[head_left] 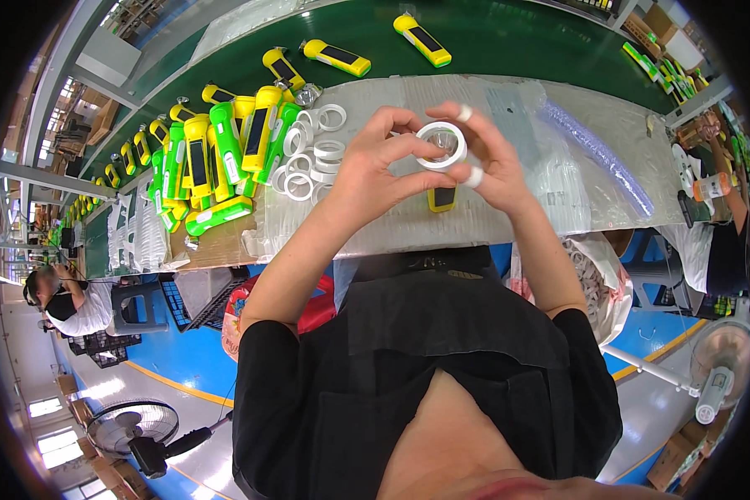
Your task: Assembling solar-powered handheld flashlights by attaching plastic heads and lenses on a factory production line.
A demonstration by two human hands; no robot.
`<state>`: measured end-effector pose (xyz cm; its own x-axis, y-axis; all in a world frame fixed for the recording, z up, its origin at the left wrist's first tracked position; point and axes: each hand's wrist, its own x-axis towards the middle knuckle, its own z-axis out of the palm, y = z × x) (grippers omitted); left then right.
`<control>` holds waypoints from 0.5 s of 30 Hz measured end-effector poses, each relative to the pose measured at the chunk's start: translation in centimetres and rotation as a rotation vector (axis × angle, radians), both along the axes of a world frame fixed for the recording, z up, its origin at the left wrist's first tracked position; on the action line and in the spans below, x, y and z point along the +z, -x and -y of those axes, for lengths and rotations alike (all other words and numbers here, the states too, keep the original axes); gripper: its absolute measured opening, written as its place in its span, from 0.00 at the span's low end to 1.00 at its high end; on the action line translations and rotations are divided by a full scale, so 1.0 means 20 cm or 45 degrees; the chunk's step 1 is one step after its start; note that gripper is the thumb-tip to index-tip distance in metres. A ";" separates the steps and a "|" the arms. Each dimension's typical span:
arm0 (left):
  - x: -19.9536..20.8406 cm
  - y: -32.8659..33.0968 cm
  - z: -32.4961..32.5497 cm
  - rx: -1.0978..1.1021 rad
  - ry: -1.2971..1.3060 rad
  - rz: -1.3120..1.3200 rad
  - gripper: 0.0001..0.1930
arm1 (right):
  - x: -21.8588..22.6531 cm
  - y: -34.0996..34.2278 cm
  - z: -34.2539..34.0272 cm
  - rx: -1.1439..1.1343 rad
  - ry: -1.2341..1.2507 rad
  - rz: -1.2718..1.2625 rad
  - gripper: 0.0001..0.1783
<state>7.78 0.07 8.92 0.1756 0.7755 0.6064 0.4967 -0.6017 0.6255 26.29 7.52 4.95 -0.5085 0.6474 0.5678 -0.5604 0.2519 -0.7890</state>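
Above the near part of the worktop, my left hand (383, 163) and my right hand (490, 160) meet around a white ring (422, 134). Inside the ring shows a clear, shiny round reflector or lens (443, 141), with a left fingertip against it. Below the ring, the yellow body of a flashlight with a dark panel (442, 200) sticks out toward me; its joint with the ring is hidden. Both hands are closed, fingers and thumbs curled at the ring's sides. White tape wraps two right fingertips. Several loose white rings (299, 185) lie left of my left hand.
Yellow and green flashlights (198, 158) are heaped at the left. More flashlights (422, 40) lie on the green conveyor belt (492, 50) beyond the worktop. A rolled strip of bubble wrap (600, 158) lies at the right. Two other people are at the far left and right edges.
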 end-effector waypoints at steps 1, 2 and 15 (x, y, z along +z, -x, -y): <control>0.00 0.00 0.00 0.013 0.015 -0.011 0.17 | 0.04 -0.05 -0.04 -0.148 -0.373 0.255 0.30; 0.00 0.00 0.01 0.015 0.015 -0.007 0.17 | 0.09 -0.08 -0.06 -0.295 -0.747 0.510 0.28; -0.02 -0.11 0.00 -0.009 0.314 0.097 0.18 | 0.59 -0.05 -0.15 0.123 -1.186 1.494 0.19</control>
